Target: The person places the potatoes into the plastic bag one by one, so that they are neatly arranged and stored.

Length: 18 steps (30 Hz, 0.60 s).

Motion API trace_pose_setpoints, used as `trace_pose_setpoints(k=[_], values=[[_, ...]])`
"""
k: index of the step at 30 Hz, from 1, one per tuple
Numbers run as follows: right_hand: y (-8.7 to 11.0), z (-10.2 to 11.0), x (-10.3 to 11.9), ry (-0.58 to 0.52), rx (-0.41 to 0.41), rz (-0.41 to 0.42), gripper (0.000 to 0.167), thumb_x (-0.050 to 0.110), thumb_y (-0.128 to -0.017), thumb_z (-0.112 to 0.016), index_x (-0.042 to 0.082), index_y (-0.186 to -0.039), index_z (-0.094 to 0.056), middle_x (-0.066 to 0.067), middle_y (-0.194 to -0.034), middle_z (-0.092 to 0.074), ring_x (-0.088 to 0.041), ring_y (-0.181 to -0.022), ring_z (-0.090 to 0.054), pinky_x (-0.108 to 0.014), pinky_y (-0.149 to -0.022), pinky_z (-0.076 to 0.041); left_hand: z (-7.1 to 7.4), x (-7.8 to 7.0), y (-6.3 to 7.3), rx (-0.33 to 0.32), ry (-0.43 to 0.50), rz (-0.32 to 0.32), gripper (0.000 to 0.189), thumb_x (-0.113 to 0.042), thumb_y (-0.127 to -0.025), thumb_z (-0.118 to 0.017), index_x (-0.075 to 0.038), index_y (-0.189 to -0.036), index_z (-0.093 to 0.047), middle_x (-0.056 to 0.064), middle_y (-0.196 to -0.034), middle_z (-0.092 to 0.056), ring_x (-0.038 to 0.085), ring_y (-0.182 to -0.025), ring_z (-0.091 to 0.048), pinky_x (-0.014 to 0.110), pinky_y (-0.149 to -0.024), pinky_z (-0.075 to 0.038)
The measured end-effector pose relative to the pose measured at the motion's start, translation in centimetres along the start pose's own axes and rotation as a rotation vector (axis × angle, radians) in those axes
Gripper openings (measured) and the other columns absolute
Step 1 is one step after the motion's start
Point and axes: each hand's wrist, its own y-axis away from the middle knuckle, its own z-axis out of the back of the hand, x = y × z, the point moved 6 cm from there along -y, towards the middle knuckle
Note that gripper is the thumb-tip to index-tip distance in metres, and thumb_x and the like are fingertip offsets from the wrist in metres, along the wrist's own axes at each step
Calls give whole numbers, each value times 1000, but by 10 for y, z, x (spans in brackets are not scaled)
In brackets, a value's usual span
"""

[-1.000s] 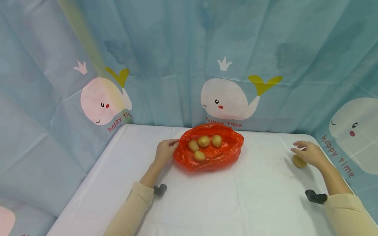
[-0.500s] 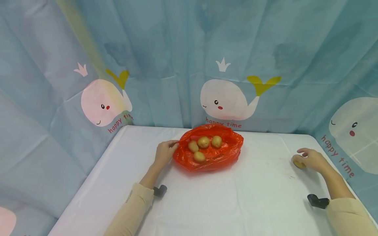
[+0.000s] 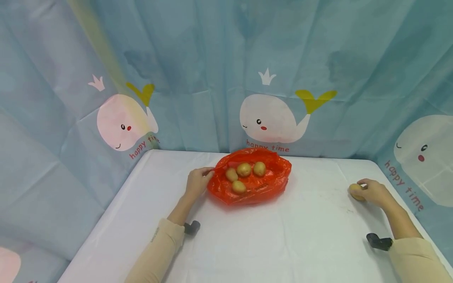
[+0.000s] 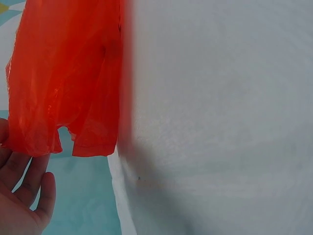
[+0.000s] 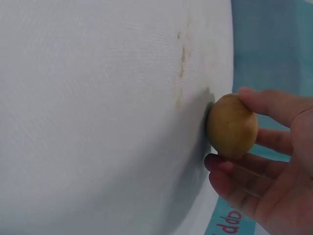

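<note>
A red plastic bag lies spread on the table with its mouth facing up. Several potatoes rest inside it. At the bag's left edge my left hand pinches the rim between thumb and fingers; the left wrist view shows the red film hanging from that hand. Over at the right side of the table my right hand grips a single potato. In the right wrist view, thumb and fingers hold this potato from opposite sides, close to the tabletop.
The table has a white cover. Brownish smudges mark it near the right hand. A blue curtain printed with whales hangs behind the table and along both sides.
My right hand has come down over the lone potato, and its fingers have closed round it. The left hand and the bag have stayed in place.
</note>
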Motion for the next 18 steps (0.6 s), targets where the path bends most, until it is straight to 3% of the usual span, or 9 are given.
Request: trace_pose_setpoints(k=[10,18], values=[[-2,-1,6,18,-5,23,66,34,-92,-60,-19,-127,-41,-45,-115,-49,-52,-97,-54,-56,-76,-49,0,0,1,-1,5,-13,29,-23,-96,-61,-7,-118,-70,12,-116,-72,29,-112,-66,43,-97,-54],[-5,-2,7,15,-10,-6,62,29,-92,-62,-18,-126,-42,-44,-114,-50,-51,-96,-55,-54,-75,-50,1,-3,-2,-7,-10,-52,28,-20,-96,-60,-5,-117,-71,14,-114,-72,30,-110,-67,44,-96,-54]])
